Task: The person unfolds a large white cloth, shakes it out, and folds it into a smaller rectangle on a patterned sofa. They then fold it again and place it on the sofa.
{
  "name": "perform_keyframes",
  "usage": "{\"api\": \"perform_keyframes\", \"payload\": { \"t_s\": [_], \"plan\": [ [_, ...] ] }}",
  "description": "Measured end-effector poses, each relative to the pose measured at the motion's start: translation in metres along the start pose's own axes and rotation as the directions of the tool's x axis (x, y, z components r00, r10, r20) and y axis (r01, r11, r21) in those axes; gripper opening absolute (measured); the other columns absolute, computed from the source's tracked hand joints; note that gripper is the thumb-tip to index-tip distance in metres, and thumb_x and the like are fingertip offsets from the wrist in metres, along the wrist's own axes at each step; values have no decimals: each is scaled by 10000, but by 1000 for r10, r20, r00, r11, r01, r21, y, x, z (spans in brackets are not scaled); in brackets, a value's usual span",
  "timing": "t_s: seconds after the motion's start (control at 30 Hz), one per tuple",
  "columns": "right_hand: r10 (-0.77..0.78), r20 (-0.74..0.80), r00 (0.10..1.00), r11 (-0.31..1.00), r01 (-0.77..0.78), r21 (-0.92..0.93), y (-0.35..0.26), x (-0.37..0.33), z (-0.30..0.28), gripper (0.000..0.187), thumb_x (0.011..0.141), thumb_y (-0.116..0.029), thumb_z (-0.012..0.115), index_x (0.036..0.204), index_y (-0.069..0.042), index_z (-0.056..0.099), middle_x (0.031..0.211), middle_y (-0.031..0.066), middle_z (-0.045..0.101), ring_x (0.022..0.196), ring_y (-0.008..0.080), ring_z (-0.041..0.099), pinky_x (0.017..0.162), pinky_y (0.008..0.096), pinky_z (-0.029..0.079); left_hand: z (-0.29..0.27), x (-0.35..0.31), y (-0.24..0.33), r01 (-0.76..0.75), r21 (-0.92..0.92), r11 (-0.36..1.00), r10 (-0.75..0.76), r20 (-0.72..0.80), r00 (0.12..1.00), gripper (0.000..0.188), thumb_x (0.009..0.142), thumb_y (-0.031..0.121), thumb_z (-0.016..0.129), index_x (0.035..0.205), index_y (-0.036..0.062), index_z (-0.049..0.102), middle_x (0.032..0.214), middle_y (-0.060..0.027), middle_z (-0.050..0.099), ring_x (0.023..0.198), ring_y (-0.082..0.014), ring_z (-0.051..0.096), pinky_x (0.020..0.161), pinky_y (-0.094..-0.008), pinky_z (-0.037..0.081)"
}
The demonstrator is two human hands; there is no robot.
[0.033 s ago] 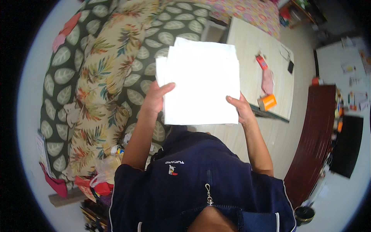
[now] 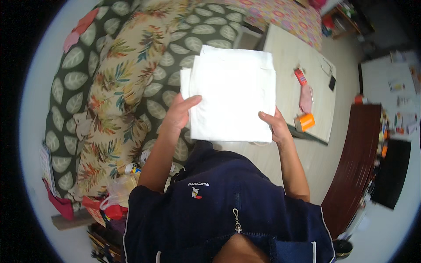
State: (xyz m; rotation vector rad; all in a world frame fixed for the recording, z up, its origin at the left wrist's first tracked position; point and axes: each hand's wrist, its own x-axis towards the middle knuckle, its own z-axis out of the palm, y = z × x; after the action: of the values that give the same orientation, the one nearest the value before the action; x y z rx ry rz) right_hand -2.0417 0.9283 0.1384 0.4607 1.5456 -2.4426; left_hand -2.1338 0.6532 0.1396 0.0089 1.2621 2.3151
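Note:
A folded white cloth (image 2: 232, 94), squarish and in several layers, is held up in front of me between both hands. My left hand (image 2: 180, 111) grips its lower left side, thumb on top and fingers hidden beneath. On the lower right edge, my right hand (image 2: 276, 124) pinches it the same way. The layers are stepped at the upper left, where narrower folds stick out past the top one. What lies underneath the cloth is hidden.
Ahead on the left is a sofa with a leaf-patterned cover (image 2: 72, 90). A pale table (image 2: 285, 57) at the right bears an orange box (image 2: 305, 122), a red packet (image 2: 300, 76) and a pink cloth (image 2: 305, 100). A dark red cabinet (image 2: 355, 166) stands far right; a plastic bag (image 2: 120, 190) lies lower left.
The view has shifted a little, so the table and sofa sit slightly differently in it. Both hands keep their hold on the folded cloth, which appears slightly further right.

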Motion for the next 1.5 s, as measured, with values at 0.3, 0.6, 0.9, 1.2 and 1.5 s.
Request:
{"api": "perform_keyframes", "payload": {
  "t_s": [0.3, 0.6, 0.9, 1.2, 1.5],
  "plan": [
    [36, 108, 994, 986, -17, -169, -44, 87, 109, 571, 834, -282, 602, 1282, 3, 390, 1153, 103, 544, 1023, 185, 541, 895, 324, 426, -95, 15, 37, -96, -220, 971, 54, -192, 980, 416, 796, 124, 638, 1160, -34, 512, 1101, -118, 591, 989, -228, 580, 880, -360, 457],
    [95, 126, 987, 942, -49, -331, -53, 201, 155, 356, 853, -176, 604, 1129, 38, 534, 1019, 73, 597, 876, 155, 565, 786, 289, 446, -139, 50, 53, -191, 19, 981, 184, -374, 909, 316, 839, 151, 609, 1084, -43, 560, 959, -70, 616, 821, -128, 589, 726, -282, 471],
    [231, 458, 858, 970, -169, -173, -97, 325, 188, 491, 867, -201, 576, 1272, 14, 398, 1162, 99, 533, 1009, 170, 529, 870, 290, 420, -153, 100, 109, -248, -22, 968, 192, -571, 798, 303, 873, 141, 555, 1137, -2, 521, 1015, -66, 604, 870, -162, 599, 759, -309, 489],
    [615, 579, 535, 786, -364, -499, -84, 414, 150, 635, 783, -206, 635, 1304, 12, 346, 1205, 137, 497, 1077, 229, 508, 908, 343, 410, -156, 153, 123, -384, -153, 911, 121, -789, 603, 368, 899, 205, 515, 1209, 16, 454, 1082, -93, 577, 921, -203, 593, 780, -357, 497],
    [688, 416, 595, 723, -514, -461, -137, 465, 196, 463, 775, -77, 568, 1197, 54, 432, 1100, 144, 560, 990, 242, 568, 847, 361, 457, -155, 192, 33, -353, -267, 897, 108, -641, 760, 533, 878, 258, 560, 1309, 54, 323, 1162, -106, 515, 976, -190, 556, 766, -352, 497]
  ]
}}
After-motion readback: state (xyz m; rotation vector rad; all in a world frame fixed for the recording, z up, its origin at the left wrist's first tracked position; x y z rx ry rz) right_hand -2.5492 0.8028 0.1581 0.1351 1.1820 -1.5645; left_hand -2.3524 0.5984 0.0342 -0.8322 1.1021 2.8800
